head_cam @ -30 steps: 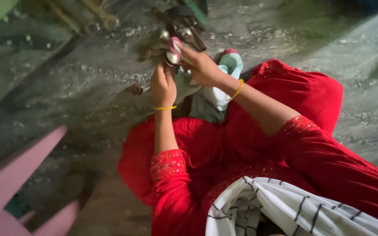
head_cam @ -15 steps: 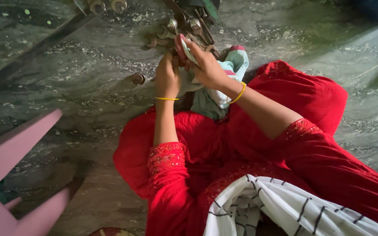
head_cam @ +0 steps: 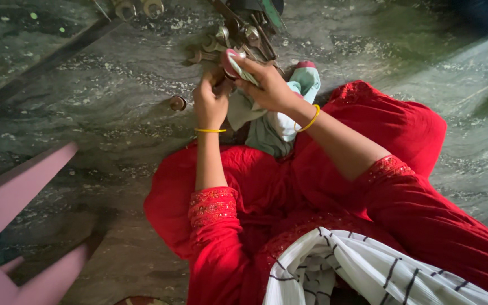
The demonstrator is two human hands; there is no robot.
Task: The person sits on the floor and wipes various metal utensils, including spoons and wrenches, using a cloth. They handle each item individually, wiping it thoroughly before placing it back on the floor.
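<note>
While L hand [head_cam: 210, 101] grips, R hand [head_cam: 266, 85] rubs cloth [head_cam: 266, 127].

hands [head_cam: 238, 90] gripping cloth [head_cam: 266, 121], spanners [head_cam: 227, 39] nearby

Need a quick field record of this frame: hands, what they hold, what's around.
left hand: closed on a small item, unclear what
right hand: grips cloth, pressing it to that item
cloth: pale green and white, hangs down to the lap
wrenches: pile on the floor beyond the hands
round part: on the floor, left of the left hand
floor: grey-green stone
pink furniture: lower left
</note>
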